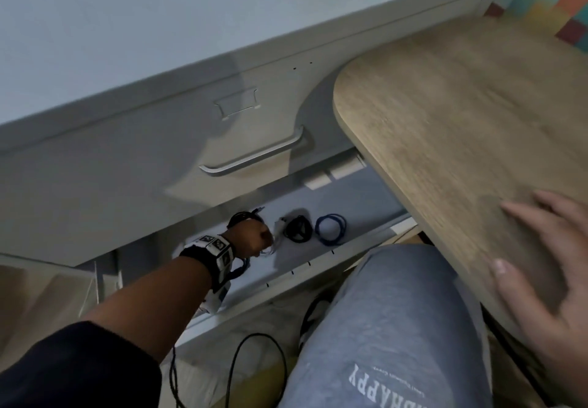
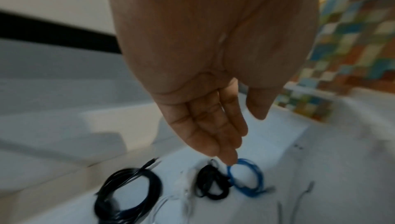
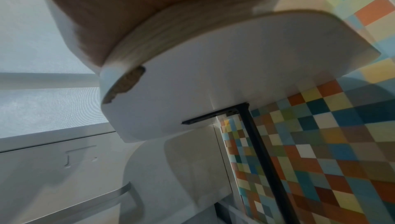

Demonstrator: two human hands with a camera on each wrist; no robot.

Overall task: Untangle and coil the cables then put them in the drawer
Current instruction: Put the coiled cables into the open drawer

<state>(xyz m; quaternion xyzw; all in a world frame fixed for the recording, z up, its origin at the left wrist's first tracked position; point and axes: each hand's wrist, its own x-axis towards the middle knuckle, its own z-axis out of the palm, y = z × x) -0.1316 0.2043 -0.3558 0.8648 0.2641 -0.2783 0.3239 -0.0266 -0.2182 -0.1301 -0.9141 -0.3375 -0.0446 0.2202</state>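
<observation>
— Grey metal cabinet fronts and a patchwork-coloured wall are seen behind an open drawer [image 1: 375, 232]. Where are the cables found?

— Three coils are laid on the drawer floor: a large black coil [image 2: 128, 192] toward the left end, a small black coil [image 1: 297, 229] in the middle with a pale cable [image 1: 280, 228] just beside it, and a blue coil [image 1: 331, 229] toward the right end.

— How are the hands held?

— The left hand [image 2: 205, 92] is held above the coils, fingers [image 2: 213, 134] straight and together, nothing gripped. The right hand [image 1: 547, 267] is spread flat on the wooden tabletop [image 1: 461, 115] near its front edge.

— What else is seen?

— A grey trouser leg [image 1: 381, 328] and a loose black cord [image 1: 251, 356] on the floor below the drawer.
</observation>
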